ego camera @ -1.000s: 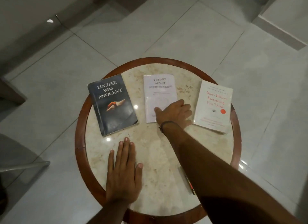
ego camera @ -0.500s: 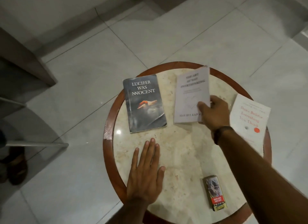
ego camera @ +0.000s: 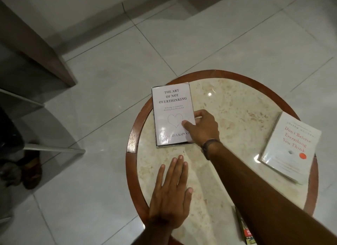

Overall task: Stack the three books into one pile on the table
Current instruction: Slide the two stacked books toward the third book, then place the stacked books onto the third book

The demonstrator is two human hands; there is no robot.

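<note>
So my right hand grips the white book atop another; my left hand lies open; the red-lettered book remains apart.

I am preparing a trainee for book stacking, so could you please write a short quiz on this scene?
1. True or false: the left hand lies flat on the table.
2. Which book does the right hand touch? A: the white book. B: the orange-lettered book.
3. How many books lie alone, away from both hands?
Key: 1 true; 2 A; 3 one.
</note>
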